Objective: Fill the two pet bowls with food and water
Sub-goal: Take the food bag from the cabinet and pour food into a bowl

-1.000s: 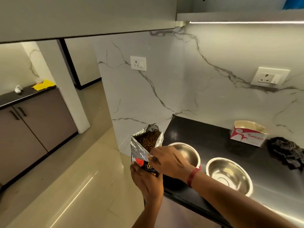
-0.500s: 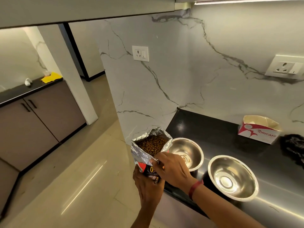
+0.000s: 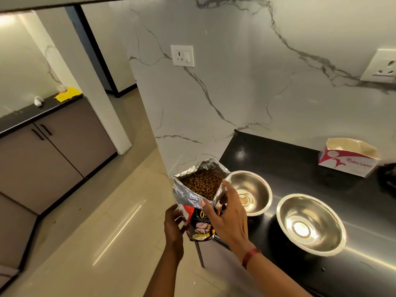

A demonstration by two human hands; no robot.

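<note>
On the head camera I see the left hand (image 3: 173, 228) wrapped around the bottom of the food bag (image 3: 200, 226). The right hand (image 3: 229, 219) pinches the bag's shiny top edge between thumb and fingers. The bag is open and upright, with brown food (image 3: 203, 183) inside. It is held just off the edge of the black counter (image 3: 289, 159), right beside the first steel bowl (image 3: 255, 185). The second steel bowl (image 3: 310, 224) sits next to that one. A white box (image 3: 347, 161) stands by the wall.

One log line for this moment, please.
step: pre-pour | left hand: grips kibble bag bottom | right hand: pinches bag's open top | bowl beside bag, second bowl: unfilled, on counter
</note>
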